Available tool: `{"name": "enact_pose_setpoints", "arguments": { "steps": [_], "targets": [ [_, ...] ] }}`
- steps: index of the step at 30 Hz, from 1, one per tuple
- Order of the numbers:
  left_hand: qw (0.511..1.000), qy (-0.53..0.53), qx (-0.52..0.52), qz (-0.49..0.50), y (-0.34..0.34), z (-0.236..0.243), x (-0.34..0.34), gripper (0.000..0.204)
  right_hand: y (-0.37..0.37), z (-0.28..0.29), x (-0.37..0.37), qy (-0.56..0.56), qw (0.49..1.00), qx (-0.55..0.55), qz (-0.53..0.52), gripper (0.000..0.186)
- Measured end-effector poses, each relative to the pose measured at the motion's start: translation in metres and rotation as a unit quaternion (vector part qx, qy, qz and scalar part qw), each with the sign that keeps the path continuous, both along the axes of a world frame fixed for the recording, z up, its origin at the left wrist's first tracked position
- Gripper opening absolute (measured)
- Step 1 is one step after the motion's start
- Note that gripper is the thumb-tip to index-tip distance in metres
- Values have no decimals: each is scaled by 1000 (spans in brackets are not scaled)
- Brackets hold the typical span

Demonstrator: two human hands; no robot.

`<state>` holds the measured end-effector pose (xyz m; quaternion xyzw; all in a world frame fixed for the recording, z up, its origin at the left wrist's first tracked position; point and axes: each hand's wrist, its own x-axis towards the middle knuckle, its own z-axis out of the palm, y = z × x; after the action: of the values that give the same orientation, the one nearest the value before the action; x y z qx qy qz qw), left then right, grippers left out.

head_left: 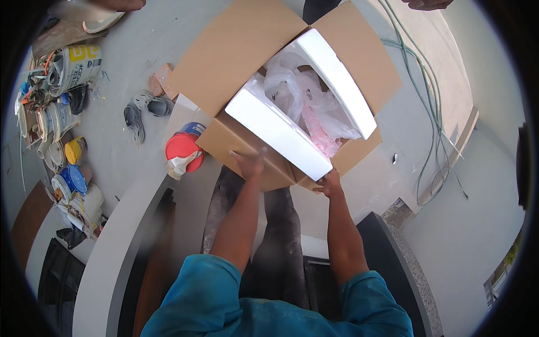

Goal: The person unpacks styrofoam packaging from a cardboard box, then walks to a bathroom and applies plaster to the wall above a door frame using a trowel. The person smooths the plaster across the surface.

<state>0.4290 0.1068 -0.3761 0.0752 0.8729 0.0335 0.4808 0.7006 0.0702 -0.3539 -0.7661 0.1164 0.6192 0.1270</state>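
An open cardboard box (210, 62) stands before me with its flaps folded outward. Inside are two long white slabs (281, 132), with crumpled clear plastic wrapping (283, 90) and a pink strip (319, 135) between them. My left hand (249, 163) lies on the near side of the box, thumb and fingers spread. At the near right corner, just below the end of the closer slab, my right hand (330, 182) has its fingers bent against the cardboard; the slab's end partly hides the contact.
Another person's hands (428, 4) show at the top edge. Left of the box are a red-lidded bucket (182, 151), grey clogs (135, 118) and a brick piece (163, 80). Several buckets (78, 64) crowd the far left. A green hose (432, 95) trails along the right.
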Motion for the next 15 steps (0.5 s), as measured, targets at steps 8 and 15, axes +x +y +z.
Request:
{"name": "enact_pose_setpoints", "arguments": {
  "steps": [8,15],
  "targets": [
    [987,-68,144,38,20,2,16,108,11,-1,13,13,990,5,138,75],
    [970,33,211,-113,27,1,-4,59,25,19,-11,-29,980,4,198,84]
  ]
}}
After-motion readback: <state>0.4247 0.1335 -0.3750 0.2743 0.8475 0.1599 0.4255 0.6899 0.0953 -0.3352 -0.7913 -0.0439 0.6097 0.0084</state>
